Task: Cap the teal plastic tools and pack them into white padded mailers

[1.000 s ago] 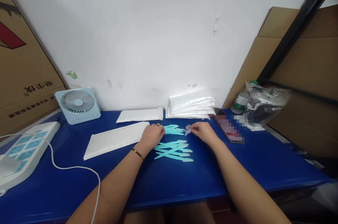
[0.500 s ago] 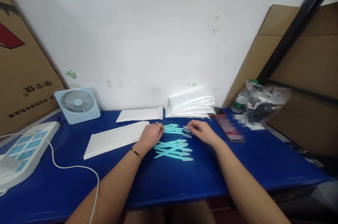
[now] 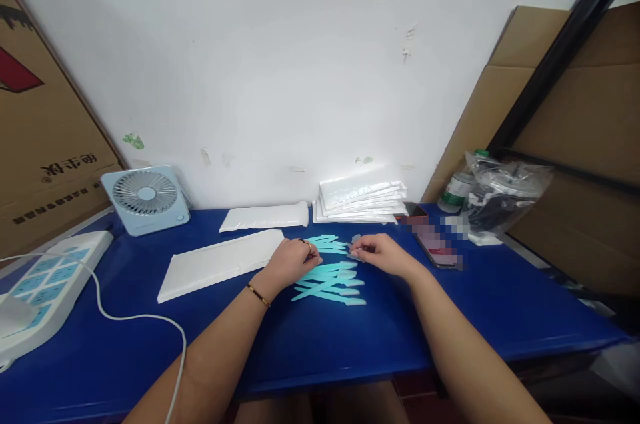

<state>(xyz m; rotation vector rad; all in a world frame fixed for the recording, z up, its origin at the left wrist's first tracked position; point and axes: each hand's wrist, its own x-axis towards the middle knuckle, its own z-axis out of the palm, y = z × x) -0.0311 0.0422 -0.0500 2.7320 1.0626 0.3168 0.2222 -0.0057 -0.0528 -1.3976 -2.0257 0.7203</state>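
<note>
Midway along the blue bench (image 3: 385, 337), I'm working at clear slips (image 3: 355, 238) by the tips of the far teal razors (image 3: 327, 244). My right hand (image 3: 383, 254) is nearly pinched there, my left hand (image 3: 293, 261) curled beside the handles; I can't tell either's grip. Light fingertips seem called for next. Working room runs from the near razors (image 3: 330, 287) to the front edge (image 3: 340, 381).

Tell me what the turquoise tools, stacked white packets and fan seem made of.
Turquoise tools: probably smooth plastic, evenly coloured. Stacked white packets: likely glossy plastic film, given the bright highlights. Fan: apparently satin plastic, with thin moulded-looking ribs.
</note>
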